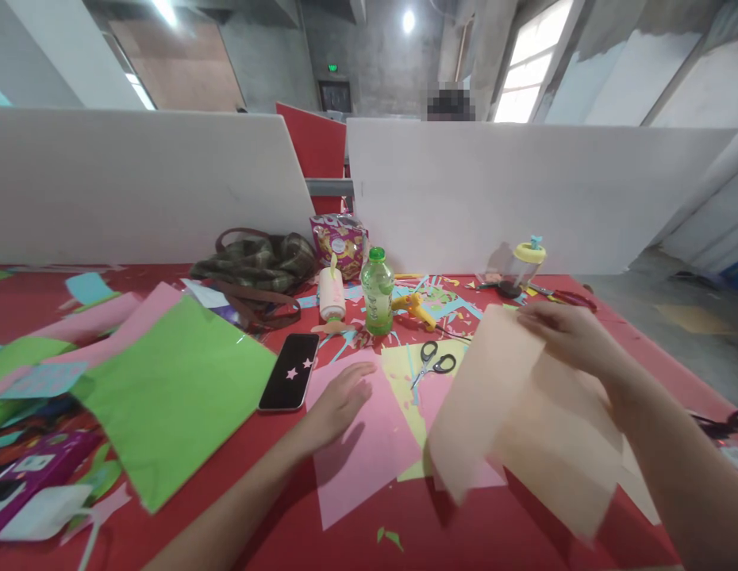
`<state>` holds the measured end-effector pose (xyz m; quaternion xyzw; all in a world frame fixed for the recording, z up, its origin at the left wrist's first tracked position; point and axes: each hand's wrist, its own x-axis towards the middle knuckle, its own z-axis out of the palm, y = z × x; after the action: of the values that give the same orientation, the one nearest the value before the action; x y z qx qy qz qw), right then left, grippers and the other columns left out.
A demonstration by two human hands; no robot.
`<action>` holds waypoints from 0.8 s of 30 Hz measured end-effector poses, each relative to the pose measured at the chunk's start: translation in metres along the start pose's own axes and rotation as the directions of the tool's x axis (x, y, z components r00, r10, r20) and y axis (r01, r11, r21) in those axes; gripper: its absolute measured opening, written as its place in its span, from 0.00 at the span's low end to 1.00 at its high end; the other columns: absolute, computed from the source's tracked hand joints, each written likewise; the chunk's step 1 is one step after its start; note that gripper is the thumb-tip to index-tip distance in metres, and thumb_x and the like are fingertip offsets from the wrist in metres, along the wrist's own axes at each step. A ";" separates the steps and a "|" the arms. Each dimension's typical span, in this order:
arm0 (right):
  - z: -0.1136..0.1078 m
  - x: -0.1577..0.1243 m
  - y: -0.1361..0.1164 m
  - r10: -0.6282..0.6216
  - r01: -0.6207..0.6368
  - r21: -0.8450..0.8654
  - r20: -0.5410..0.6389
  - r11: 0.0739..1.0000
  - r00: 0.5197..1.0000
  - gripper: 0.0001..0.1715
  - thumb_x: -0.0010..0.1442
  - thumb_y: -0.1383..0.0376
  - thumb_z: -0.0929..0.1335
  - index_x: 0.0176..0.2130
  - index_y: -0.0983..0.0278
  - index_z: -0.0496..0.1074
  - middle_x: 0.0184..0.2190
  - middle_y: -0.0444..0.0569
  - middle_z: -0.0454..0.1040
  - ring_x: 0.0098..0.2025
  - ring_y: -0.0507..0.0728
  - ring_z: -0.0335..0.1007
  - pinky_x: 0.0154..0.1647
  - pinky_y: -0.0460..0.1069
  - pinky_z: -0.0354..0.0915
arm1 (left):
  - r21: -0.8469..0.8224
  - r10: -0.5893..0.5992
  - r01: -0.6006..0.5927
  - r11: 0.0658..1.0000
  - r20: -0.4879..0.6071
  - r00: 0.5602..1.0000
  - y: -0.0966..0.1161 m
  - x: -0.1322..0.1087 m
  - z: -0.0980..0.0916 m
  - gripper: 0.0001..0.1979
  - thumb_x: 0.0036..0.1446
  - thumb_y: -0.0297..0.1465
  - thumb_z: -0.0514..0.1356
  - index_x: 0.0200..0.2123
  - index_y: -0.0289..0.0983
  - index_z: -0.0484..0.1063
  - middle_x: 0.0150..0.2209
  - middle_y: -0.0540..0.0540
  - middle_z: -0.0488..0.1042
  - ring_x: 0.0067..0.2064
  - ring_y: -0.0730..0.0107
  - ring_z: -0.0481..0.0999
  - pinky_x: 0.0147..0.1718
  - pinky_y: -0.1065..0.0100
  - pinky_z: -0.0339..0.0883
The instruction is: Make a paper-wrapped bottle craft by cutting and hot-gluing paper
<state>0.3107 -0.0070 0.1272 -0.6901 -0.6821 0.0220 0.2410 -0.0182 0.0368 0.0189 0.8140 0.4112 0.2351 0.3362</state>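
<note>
A sheet of pale orange paper (479,388) hangs tilted from my right hand (574,337), pinched at its upper edge and slightly blurred. More pale orange paper (559,436) lies beneath that hand and forearm. My left hand (344,400) is open, fingers stretched out, just above a pink sheet (357,484); I cannot tell whether it touches it. Between the hands, black-handled scissors (429,366) rest on a yellow sheet (398,365). A black phone (290,373) with two small pink stars on its screen lies left of my left hand.
A green sheet (178,396) and other coloured paper cover the left side. Behind the hands stand a green bottle (378,293), a paper-wrapped cylinder (332,295) and a yellow glue gun (413,308). A yellow-lidded jar (520,270) is at back right. White boards (493,190) border the table.
</note>
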 end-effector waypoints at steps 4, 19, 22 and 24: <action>0.016 0.014 -0.012 -0.059 0.060 -0.009 0.130 0.998 0.990 0.11 0.53 0.62 0.60 0.30 0.62 0.69 0.25 0.46 0.73 0.27 0.55 0.68 0.24 0.47 0.60 | -0.300 -0.039 0.054 0.952 0.054 0.998 0.020 0.010 -0.021 0.19 0.55 0.40 0.45 0.46 0.38 0.62 0.50 0.44 0.65 0.52 0.63 0.63 0.50 0.59 0.58; 0.072 0.093 -0.069 -0.190 0.117 0.303 0.225 0.946 0.956 0.16 0.49 0.60 0.65 0.39 0.62 0.67 0.33 0.49 0.72 0.33 0.56 0.68 0.34 0.50 0.62 | -0.783 -0.379 0.250 0.569 0.020 0.925 -0.005 0.018 -0.013 0.18 0.44 0.28 0.56 0.42 0.30 0.63 0.31 0.42 0.75 0.33 0.60 0.75 0.34 0.61 0.67; 0.099 0.115 -0.084 -0.161 0.098 0.371 0.143 0.924 0.977 0.35 0.45 0.59 0.68 0.51 0.65 0.55 0.48 0.57 0.63 0.47 0.59 0.62 0.44 0.53 0.60 | -0.779 -0.409 0.283 0.560 0.037 0.912 -0.019 0.011 -0.009 0.18 0.43 0.26 0.56 0.41 0.30 0.65 0.31 0.42 0.76 0.34 0.59 0.75 0.36 0.62 0.66; 0.116 0.127 -0.095 -0.141 0.092 0.412 0.088 0.906 0.986 0.47 0.41 0.58 0.70 0.55 0.67 0.48 0.53 0.61 0.56 0.53 0.62 0.55 0.49 0.55 0.57 | -0.761 -0.391 0.309 0.570 0.080 0.917 -0.025 0.006 -0.006 0.18 0.44 0.28 0.57 0.42 0.32 0.66 0.33 0.42 0.76 0.36 0.58 0.74 0.37 0.61 0.65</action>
<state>0.1891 0.1451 0.0970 -0.5803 -0.7154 0.1890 0.3402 -0.0315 0.0551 0.0053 0.4865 0.4428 0.3534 0.6651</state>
